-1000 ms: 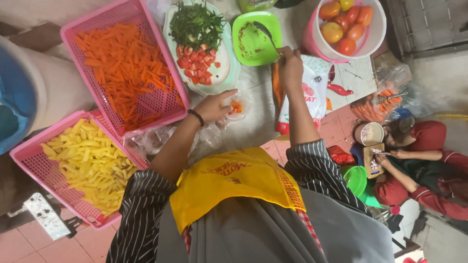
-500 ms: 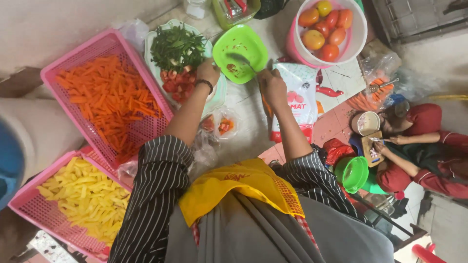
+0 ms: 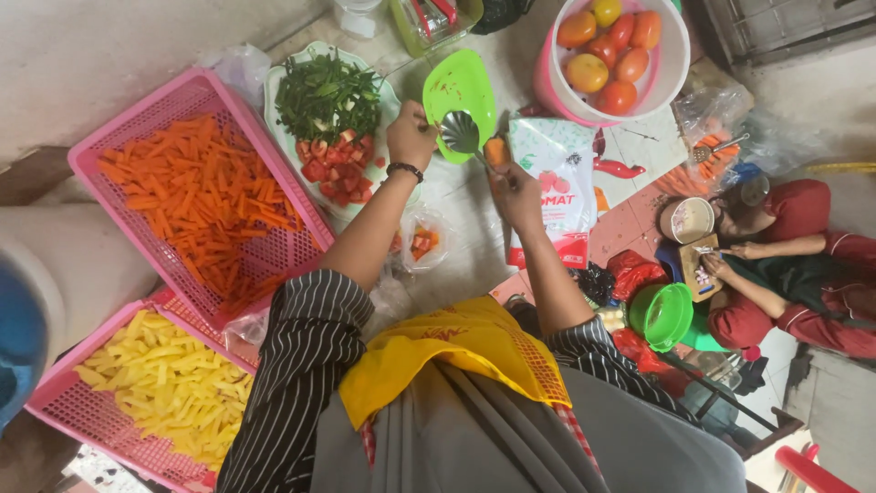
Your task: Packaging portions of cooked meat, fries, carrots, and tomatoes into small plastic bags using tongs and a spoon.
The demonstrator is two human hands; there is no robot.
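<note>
Left hand (image 3: 412, 135), upper centre of frame, fingers closed on edge of bright green plastic dish (image 3: 461, 91); dish tilted, almost empty.

Right hand (image 3: 518, 196) just right of it, gripping handle of metal ladle (image 3: 460, 133); handle mostly hidden by fingers. Ladle bowl lies against dish.

Small orange piece (image 3: 497, 152) at right hand's fingertips, kind hard to tell.

Pink plastic basket of carrot sticks (image 3: 194, 96) at left. Lower pink basket of yellow sticks (image 3: 55, 409) cut off by frame edge.

Pink baskets (image 3: 196, 100), lime green bowl (image 3: 461, 87)
Orange carrot sticks (image 3: 205, 201) and yellow potato sticks (image 3: 164, 383) left of that bowl; black-and-white striped sleeves (image 3: 306, 365), mustard apron (image 3: 456, 351).
</note>
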